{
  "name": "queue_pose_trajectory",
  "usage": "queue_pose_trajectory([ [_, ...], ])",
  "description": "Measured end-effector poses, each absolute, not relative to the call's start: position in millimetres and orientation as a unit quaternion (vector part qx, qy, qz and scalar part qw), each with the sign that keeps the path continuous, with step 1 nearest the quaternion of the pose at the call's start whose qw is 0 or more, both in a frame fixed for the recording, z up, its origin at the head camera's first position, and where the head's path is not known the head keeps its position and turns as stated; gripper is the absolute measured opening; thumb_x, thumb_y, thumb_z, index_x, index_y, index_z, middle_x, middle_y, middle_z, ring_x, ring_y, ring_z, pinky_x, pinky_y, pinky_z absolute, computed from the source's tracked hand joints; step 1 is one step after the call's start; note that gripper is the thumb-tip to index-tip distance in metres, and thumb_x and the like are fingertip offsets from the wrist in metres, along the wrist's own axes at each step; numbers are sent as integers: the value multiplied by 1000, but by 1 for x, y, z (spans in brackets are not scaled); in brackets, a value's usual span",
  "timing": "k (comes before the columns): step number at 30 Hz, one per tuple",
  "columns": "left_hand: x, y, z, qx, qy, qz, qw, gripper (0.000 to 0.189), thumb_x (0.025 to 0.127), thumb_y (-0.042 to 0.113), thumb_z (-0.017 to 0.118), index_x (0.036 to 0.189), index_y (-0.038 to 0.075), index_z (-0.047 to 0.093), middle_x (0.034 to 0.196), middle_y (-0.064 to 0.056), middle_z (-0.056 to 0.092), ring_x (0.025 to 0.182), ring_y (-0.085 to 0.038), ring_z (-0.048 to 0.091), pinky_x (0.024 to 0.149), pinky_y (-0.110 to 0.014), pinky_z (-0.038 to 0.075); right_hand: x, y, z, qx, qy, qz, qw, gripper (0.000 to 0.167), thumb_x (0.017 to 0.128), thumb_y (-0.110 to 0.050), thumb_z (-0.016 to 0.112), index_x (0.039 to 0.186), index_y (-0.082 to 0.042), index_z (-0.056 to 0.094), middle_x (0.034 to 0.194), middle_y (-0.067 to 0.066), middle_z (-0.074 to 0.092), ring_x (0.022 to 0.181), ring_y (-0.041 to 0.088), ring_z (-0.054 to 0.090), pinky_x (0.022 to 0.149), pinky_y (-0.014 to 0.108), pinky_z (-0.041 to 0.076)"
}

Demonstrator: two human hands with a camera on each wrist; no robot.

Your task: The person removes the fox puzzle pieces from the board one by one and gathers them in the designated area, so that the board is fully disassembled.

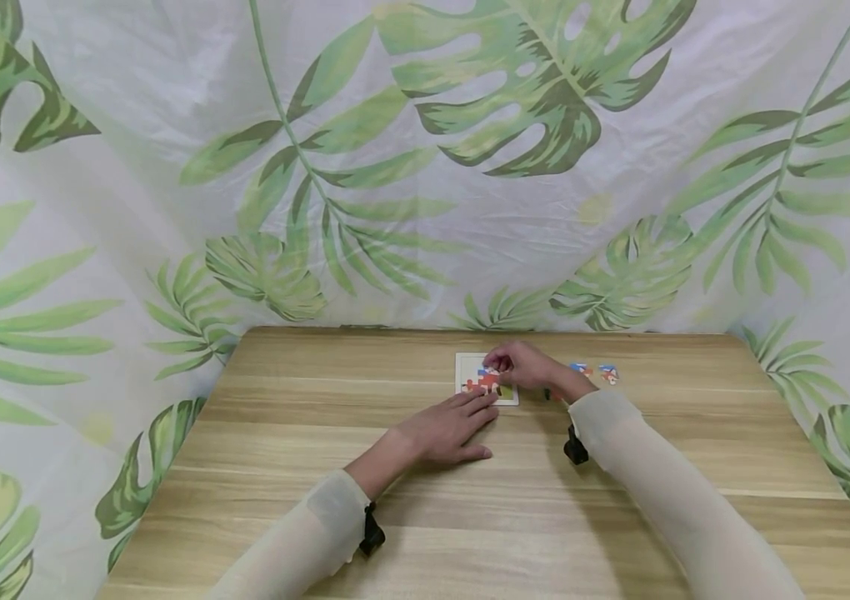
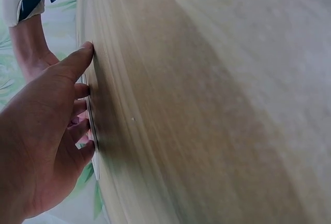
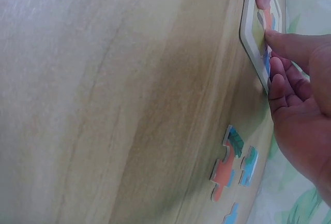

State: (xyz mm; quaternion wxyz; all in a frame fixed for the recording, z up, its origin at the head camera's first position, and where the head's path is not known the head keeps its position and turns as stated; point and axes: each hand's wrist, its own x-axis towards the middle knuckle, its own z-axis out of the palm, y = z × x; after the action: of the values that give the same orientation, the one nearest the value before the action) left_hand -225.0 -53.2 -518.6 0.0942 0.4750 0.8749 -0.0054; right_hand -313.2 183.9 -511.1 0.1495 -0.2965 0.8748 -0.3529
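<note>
A small jigsaw puzzle in a white-edged tray (image 1: 457, 379) lies near the far edge of the table, partly filled with red, blue and yellow-green pieces. My left hand (image 1: 446, 427) lies flat with fingers extended, its fingertips on the tray's near edge. In the left wrist view the left hand (image 2: 46, 115) largely hides the tray. From the right, my right hand (image 1: 526, 364) bends its fingers over the puzzle. The right wrist view has the right hand (image 3: 302, 79) with thumb and fingers pinching at a puzzle piece (image 3: 267, 61), mostly hidden by them.
Loose puzzle pieces lie right of the tray: a red and green piece (image 3: 223, 169), a blue and green piece (image 3: 249, 166) and a blue piece (image 3: 231, 214). Another piece (image 1: 608, 373) lies farther right. Leaf-print cloth (image 1: 395, 208) hangs behind the wooden table (image 1: 305, 417).
</note>
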Motion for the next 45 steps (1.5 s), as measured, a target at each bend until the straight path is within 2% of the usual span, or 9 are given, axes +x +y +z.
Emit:
queue_pose_trajectory([
  [7,-224,-50,-515,473,876,-12,93,75,111,58,42,167,9,32,178,-5,17,164,-28,13,132,-40,16,-316,184,-513,-293,877,-349,154,27,97,7,67,124,7,69,104,12,69,94,19,62,85,33,53],
  [18,-222,-42,-517,464,881,-32,88,75,110,61,42,164,9,38,177,-6,21,164,-30,16,132,-41,18,-312,186,-514,-257,874,-383,150,26,96,4,72,122,4,69,105,12,68,96,20,62,86,32,52],
  [26,-220,-43,-515,467,879,-34,88,77,110,62,41,169,14,28,177,-5,20,164,-29,15,132,-43,19,-313,187,-519,-270,861,-410,132,24,96,3,74,119,5,69,105,15,70,98,25,66,86,33,55],
  [29,-220,-44,-516,474,876,-39,80,77,109,62,41,169,14,30,177,-6,21,164,-30,16,131,-43,20,-315,188,-522,-267,857,-423,128,23,96,5,73,118,6,69,105,16,71,98,26,67,87,35,56],
  [39,-218,-43,-517,474,876,-47,76,79,108,67,38,170,19,28,177,-7,18,164,-31,15,132,-46,19,-312,187,-522,-244,857,-439,119,18,97,2,71,115,1,72,102,11,72,92,17,66,82,30,55],
  [45,-216,-44,-518,474,877,-44,69,79,108,67,39,170,19,29,177,-7,19,164,-31,16,131,-45,20,-312,187,-523,-238,854,-449,115,16,99,0,72,115,1,73,103,12,73,93,19,67,81,29,55],
])
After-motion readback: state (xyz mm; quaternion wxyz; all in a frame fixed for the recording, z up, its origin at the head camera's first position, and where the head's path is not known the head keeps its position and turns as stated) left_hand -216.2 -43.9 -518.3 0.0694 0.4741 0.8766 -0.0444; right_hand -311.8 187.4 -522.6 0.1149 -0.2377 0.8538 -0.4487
